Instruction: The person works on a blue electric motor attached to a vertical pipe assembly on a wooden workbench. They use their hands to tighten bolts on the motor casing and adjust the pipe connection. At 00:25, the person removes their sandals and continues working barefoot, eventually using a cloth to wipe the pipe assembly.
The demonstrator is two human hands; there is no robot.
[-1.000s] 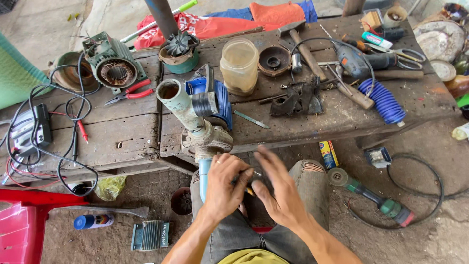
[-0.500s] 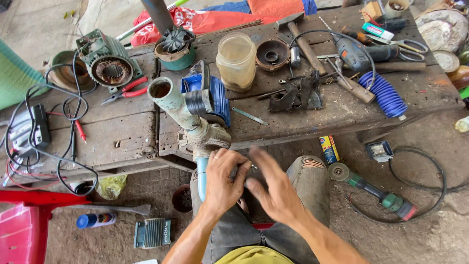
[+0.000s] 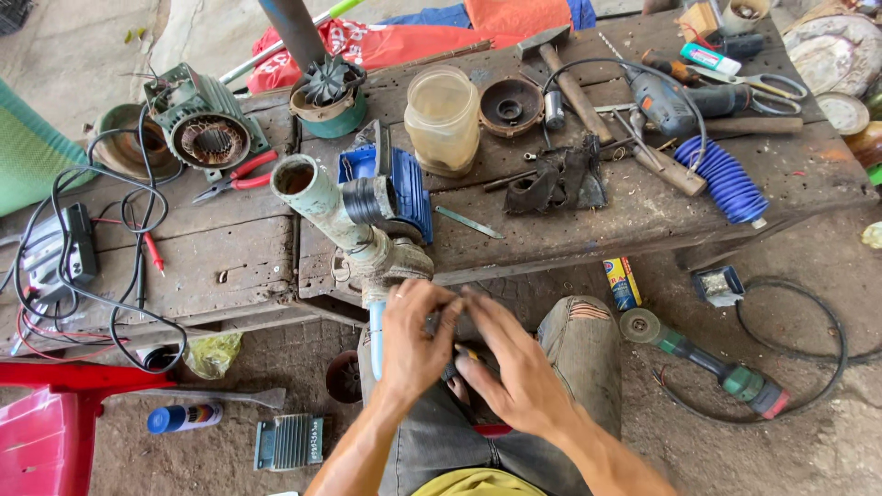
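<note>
Cluttered weathered wooden workbench [image 3: 230,266] over dirt floor. Left hand [image 3: 415,338] and right hand [image 3: 513,366] curled together over the lap, pinching a small dark part [image 3: 457,354], mostly hidden between fingers, just below the grimy pale pipe fitting [image 3: 354,225].

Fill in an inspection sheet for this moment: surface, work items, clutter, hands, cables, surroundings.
Surface: worn wooden bench, dirty and crowded.
Job's things: pump with grey pipe at the bench's front edge; small dark part between both hands, too hidden to identify.
Clutter: hammer, drill, plastic jar, red pliers, blue coiled hose, motor housing.
Hands: left hand and right hand close together over the lap, fingers on the part.
Cables: black leads looped on the bench's left; grinder cord on the ground.
Surroundings: dirt floor, angle grinder, spray can, red plastic chair.
</note>
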